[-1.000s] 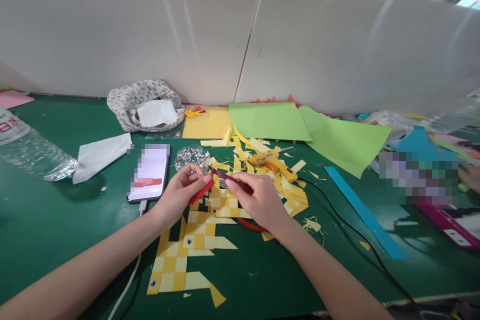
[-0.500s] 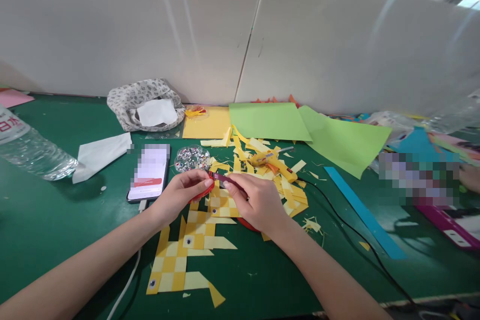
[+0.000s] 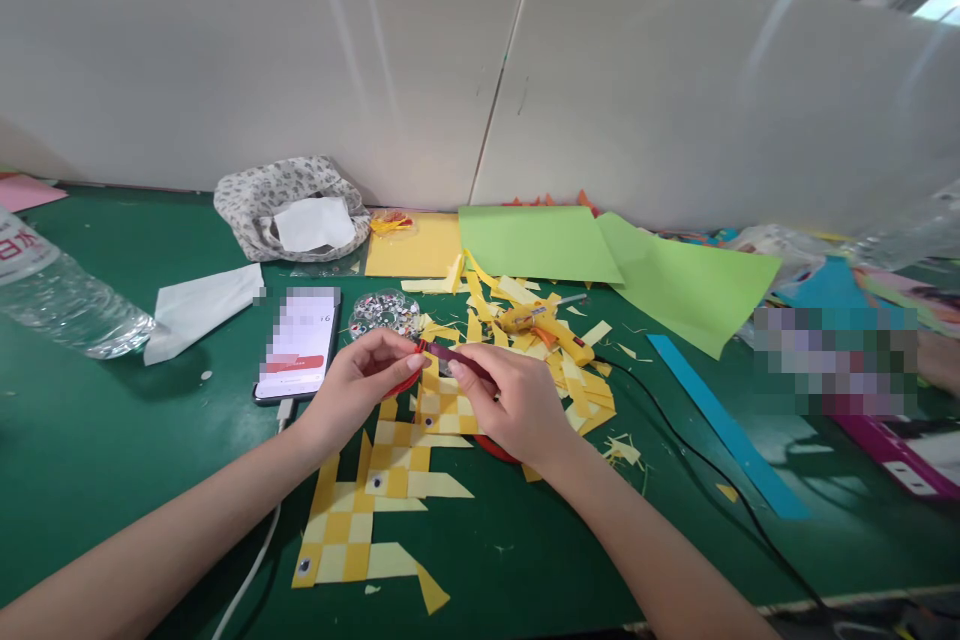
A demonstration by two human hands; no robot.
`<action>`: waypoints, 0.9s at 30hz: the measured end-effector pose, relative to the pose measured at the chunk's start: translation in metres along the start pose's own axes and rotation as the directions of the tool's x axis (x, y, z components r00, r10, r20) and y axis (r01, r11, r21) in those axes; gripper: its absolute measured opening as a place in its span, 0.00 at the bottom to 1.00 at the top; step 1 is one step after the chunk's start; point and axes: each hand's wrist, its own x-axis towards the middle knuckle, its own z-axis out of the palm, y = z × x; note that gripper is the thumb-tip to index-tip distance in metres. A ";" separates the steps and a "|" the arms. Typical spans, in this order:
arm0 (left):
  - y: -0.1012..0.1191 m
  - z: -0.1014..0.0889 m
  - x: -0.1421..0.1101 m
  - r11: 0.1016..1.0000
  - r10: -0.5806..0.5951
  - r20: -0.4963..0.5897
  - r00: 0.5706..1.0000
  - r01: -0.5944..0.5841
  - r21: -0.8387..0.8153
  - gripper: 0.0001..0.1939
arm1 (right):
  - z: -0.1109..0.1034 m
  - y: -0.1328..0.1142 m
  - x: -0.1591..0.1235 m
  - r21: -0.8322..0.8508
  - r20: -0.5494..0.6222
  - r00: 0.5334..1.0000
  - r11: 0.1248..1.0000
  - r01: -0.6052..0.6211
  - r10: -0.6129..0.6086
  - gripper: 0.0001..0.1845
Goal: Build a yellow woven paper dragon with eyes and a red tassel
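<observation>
My left hand (image 3: 371,375) pinches a bunch of thin red cord (image 3: 405,385) between thumb and fingers. Closed around a slim dark purple object (image 3: 450,355) is my right hand (image 3: 517,405); its tip meets the cord ends at the left fingertips. I cannot make out what kind of object it is. Below the hands lie woven yellow paper fish (image 3: 349,525) with stuck-on eyes, partly overlapping. Something red and curved (image 3: 496,450) shows from under my right hand, mostly hidden.
A yellow glue gun (image 3: 551,330) rests on paper scraps, its black cable running right. Left are a charging phone (image 3: 300,345) and a water bottle (image 3: 67,295). A clear case of eyes (image 3: 382,313) stands behind my hands. A blue strip (image 3: 724,425) and green sheets (image 3: 540,242) lie right and behind.
The purple object has turned slightly in my right fingers at the cord ends. Both hands stay almost in place, and the phone screen looks slightly different.
</observation>
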 end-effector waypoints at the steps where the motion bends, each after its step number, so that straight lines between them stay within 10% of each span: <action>1: 0.000 0.000 0.000 1.000 0.000 -0.009 1.000 0.000 -0.002 0.07 | 0.000 0.000 0.000 0.014 -0.009 1.000 1.000 -0.004 0.004 0.11; 27: -0.003 0.000 -0.001 0.999 -0.015 -0.023 1.000 0.014 -0.036 0.09 | -0.003 -0.006 0.001 0.147 0.168 0.983 0.984 -0.097 0.072 0.17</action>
